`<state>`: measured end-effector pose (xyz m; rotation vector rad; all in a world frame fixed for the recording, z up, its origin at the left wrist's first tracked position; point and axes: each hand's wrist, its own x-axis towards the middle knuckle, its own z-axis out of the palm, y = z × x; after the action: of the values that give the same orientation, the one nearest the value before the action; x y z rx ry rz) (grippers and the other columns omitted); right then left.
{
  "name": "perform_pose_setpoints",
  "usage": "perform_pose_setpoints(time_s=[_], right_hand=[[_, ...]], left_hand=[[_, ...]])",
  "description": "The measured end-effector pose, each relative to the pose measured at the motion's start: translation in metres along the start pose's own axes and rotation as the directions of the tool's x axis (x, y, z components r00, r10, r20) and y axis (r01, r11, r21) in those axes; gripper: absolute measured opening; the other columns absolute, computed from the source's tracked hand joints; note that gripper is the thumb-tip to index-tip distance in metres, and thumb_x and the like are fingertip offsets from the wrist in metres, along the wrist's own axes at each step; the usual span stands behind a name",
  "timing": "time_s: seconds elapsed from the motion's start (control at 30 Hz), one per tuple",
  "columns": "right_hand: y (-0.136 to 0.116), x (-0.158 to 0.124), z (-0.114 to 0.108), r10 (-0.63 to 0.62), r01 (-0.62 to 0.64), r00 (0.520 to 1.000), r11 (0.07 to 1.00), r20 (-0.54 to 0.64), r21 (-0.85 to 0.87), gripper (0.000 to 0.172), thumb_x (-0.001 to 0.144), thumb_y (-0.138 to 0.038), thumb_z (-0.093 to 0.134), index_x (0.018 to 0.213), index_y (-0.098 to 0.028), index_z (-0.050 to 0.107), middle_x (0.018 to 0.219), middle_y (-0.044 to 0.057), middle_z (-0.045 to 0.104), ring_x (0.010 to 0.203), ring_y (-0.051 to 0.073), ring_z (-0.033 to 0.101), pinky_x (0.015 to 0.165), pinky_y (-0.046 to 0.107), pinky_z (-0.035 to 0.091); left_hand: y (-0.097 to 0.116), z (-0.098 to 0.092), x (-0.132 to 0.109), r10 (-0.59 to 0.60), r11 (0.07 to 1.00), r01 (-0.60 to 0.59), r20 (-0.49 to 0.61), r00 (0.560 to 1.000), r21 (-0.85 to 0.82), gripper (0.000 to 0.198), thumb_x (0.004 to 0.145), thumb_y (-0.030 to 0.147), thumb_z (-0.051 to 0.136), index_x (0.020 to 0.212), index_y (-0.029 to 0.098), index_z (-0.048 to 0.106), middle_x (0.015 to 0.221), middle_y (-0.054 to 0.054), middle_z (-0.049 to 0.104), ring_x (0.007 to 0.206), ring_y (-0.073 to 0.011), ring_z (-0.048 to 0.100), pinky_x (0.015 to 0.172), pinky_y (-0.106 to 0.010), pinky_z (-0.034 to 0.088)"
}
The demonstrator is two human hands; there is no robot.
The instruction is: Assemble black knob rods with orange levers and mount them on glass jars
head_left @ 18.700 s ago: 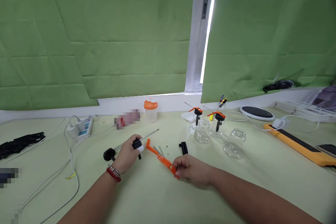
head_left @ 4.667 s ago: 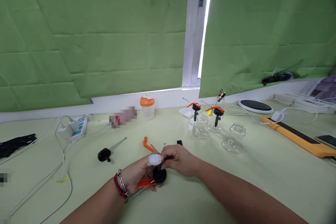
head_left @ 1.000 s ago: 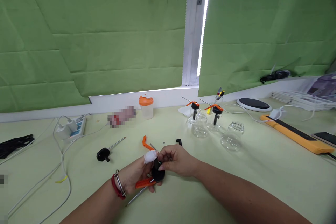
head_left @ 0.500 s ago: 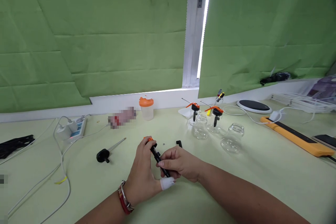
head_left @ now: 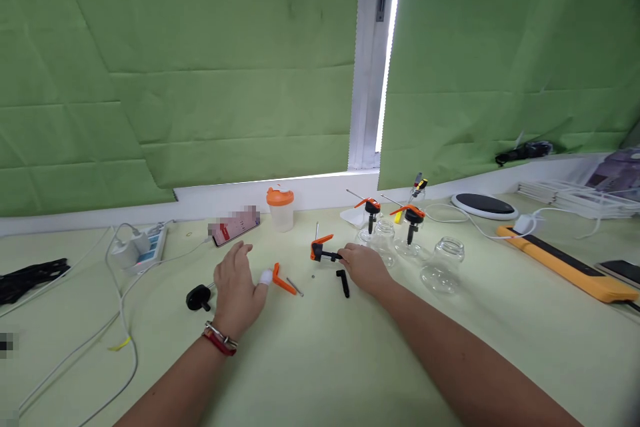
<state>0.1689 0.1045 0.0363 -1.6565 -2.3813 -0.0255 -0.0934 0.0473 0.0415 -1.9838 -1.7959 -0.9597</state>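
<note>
My right hand [head_left: 367,268] grips the black stem of an orange and black pump-like part [head_left: 318,251] with a thin metal rod, tilted sideways. Fingers apart and holding nothing, my left hand [head_left: 237,293] hovers by a black knob-shaped part [head_left: 199,297]; white wrapping covers its thumb. Just right of that thumb lie an orange lever [head_left: 285,280] and a short metal rod [head_left: 295,287]. A small black elbow piece [head_left: 343,283] rests below the held part. Two similar orange and black assemblies [head_left: 371,205] [head_left: 414,215] stand on glass bases behind my right hand.
Glass jars [head_left: 443,267] stand at right, near an orange power strip [head_left: 565,263] and a round pad [head_left: 484,204]. An orange-lidded cup [head_left: 281,209] and a phone [head_left: 235,226] are at the back. White cables and a white power strip [head_left: 150,247] lie left.
My hands have separated. My left hand moved left and opened; my right hand moved forward and right with the held part. The orange lever and short rod now show on the table.
</note>
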Motion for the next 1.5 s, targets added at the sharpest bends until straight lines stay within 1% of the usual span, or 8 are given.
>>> perform_pose_setpoints(time_s=[0.2,0.3,0.37,0.5,0.97,1.2,1.33,1.5], right_hand=[[0.011,0.006,0.016,0.017,-0.015,0.999,1.000,0.046,-0.027,0.020,0.090,-0.023,0.044,0.091,-0.020,0.064,0.093,0.006,0.061,0.086,0.018,0.059,0.064,0.024,0.034],[0.012,0.007,0.020,0.005,-0.004,0.998,1.000,0.066,-0.020,0.020,0.090,-0.023,0.044,0.092,-0.020,0.064,0.093,0.006,0.061,0.087,0.017,0.059,0.064,0.024,0.034],[0.014,0.007,0.021,0.005,-0.004,0.997,1.000,0.075,-0.013,0.021,0.090,-0.023,0.043,0.092,-0.020,0.064,0.092,0.006,0.061,0.086,0.017,0.059,0.063,0.024,0.034],[0.017,0.008,0.025,0.003,-0.003,0.996,1.000,0.086,0.004,0.021,0.089,-0.023,0.044,0.095,-0.021,0.064,0.093,0.005,0.060,0.088,0.017,0.059,0.064,0.024,0.034],[0.007,0.001,0.019,0.006,-0.006,1.000,0.999,-0.002,0.039,0.027,0.091,-0.025,0.040,0.111,-0.021,0.057,0.107,0.007,0.058,0.090,0.018,0.058,0.070,0.026,0.039],[-0.050,-0.016,0.022,-0.399,0.399,0.916,0.898,-0.044,0.183,0.033,0.090,-0.022,0.039,0.120,-0.023,0.053,0.120,0.008,0.056,0.113,0.022,0.045,0.095,0.036,0.031],[-0.071,-0.020,0.035,-0.488,0.470,0.872,0.857,0.038,0.213,0.036,0.091,-0.031,0.039,0.125,-0.026,0.048,0.141,0.006,0.039,0.129,0.028,0.028,0.100,0.046,0.022],[-0.070,-0.022,0.038,-0.495,0.473,0.868,0.852,0.052,0.224,0.030,0.090,-0.025,0.039,0.115,-0.023,0.056,0.134,0.003,0.048,0.126,0.026,0.031,0.100,0.045,0.020]], left_hand=[[-0.042,-0.015,0.022,-0.287,0.899,0.231,0.102,0.953,0.372,0.040,0.078,0.027,0.042,0.115,0.013,0.047,0.122,-0.019,0.052,0.111,-0.0349,0.045,0.092,-0.050,0.026],[-0.073,-0.018,0.029,-0.463,0.831,0.300,0.285,0.839,0.468,0.035,0.075,0.033,0.043,0.100,0.012,0.056,0.107,-0.021,0.059,0.101,-0.0391,0.051,0.083,-0.052,0.031],[-0.090,-0.017,0.030,-0.572,0.798,0.380,0.387,0.723,0.468,0.037,0.074,0.039,0.043,0.093,0.012,0.058,0.103,-0.023,0.061,0.101,-0.0412,0.052,0.081,-0.053,0.032],[-0.099,-0.012,0.029,-0.589,0.807,0.430,0.495,0.639,0.406,0.041,0.070,0.045,0.045,0.091,0.013,0.059,0.098,-0.022,0.064,0.087,-0.0378,0.060,0.067,-0.045,0.042],[-0.085,-0.005,0.024,-0.497,0.867,0.401,0.565,0.659,0.296,0.015,0.062,0.027,0.049,0.071,0.017,0.056,0.083,-0.017,0.067,0.075,-0.0304,0.063,0.055,-0.034,0.042],[-0.076,-0.002,0.026,-0.453,0.891,0.385,0.520,0.724,0.240,0.012,0.064,0.028,0.047,0.068,0.019,0.053,0.078,-0.013,0.065,0.071,-0.0283,0.061,0.054,-0.032,0.039],[-0.067,0.004,0.023,-0.399,0.915,0.364,0.512,0.761,0.172,0.012,0.068,0.029,0.044,0.067,0.020,0.051,0.076,-0.011,0.064,0.071,-0.0262,0.059,0.053,-0.030,0.037],[-0.058,0.009,0.018,-0.361,0.925,0.367,0.519,0.775,0.095,0.013,0.071,0.031,0.045,0.067,0.020,0.049,0.072,-0.008,0.063,0.068,-0.0238,0.059,0.053,-0.029,0.036]])
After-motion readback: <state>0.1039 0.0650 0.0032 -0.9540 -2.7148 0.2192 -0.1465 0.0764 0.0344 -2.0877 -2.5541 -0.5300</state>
